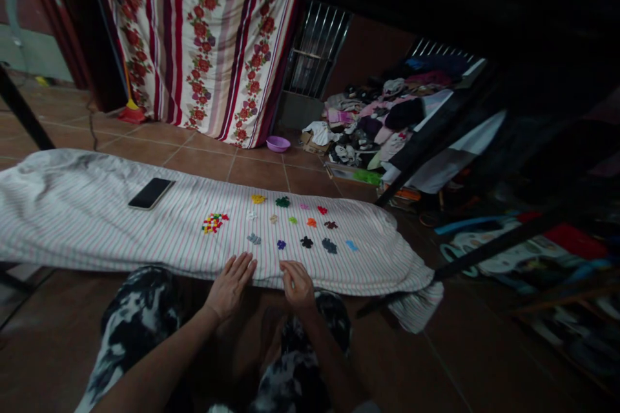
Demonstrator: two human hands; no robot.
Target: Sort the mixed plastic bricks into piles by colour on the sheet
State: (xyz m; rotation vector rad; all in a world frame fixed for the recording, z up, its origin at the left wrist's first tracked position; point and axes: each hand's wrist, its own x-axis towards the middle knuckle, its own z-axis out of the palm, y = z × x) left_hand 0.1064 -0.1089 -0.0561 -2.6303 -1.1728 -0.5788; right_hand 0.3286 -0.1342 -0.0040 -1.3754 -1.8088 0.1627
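My left hand [232,281] lies at the near edge of the striped cloth [97,219], fingers stretched out flat. Beside it my right hand [296,284] is closed, thumb and fingers pressed together; whatever they hold is too small to make out. Beyond the hands, small pieces lie in piles sorted by colour, among them yellow pieces [258,199], dark green pieces [282,202], orange pieces [311,222], black pieces [307,242] and light blue pieces [351,245]. Nearest my hands are light grey pieces [254,239] and dark blue pieces [281,244]. A mixed pile [214,223] sits to the left.
A phone [152,193] rests on the cloth at the left. Dark posts [407,168] stand close on the right side. Behind are a flowered curtain [203,45], a purple basin [278,144] and a heap of clothes [372,116] on the tiled floor.
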